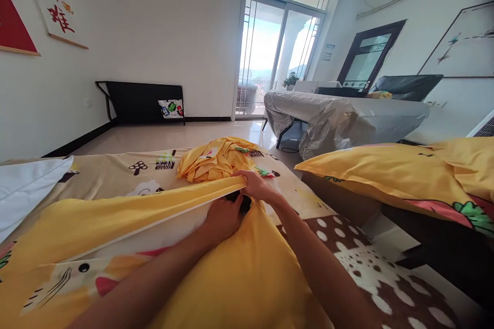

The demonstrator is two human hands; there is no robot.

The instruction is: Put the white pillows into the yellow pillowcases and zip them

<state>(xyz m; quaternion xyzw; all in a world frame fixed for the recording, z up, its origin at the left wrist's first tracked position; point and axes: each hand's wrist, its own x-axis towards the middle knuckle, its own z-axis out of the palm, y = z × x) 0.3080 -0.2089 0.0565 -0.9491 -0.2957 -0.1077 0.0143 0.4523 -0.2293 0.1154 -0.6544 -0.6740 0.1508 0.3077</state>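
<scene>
Pinching the near-side hem is what our right fingers (pixel 247 177) appear to be doing: they are clenched on a gathered edge of the yellow cover (pixel 254 262), at the far end of its long slit. Our left fingers (pixel 227 213) are curled just below and beside them, at the mouth of that slit; what they grasp is hidden, so we cannot tell whether it is cloth or the small dark patch (pixel 246 204) between the two hands. The cover itself lies right beneath our fingers and spreads out to their left and toward us, with the white filling (pixel 175 226) showing through the gap left of the left fingers.

To do this well, we would judge it best to make the right pinch our anchor, pulling the edge gently taut, so the left fingers can work along a straight edge rather than a bunched one. We should press the white filling inward, clear of the edges, and handle the thin cloth in small bites.

Just beyond our fingers sits a yellow cloth heap (pixel 216 164) on the patterned sheet (pixel 111 174); it is near enough that a stray fold could catch.
</scene>
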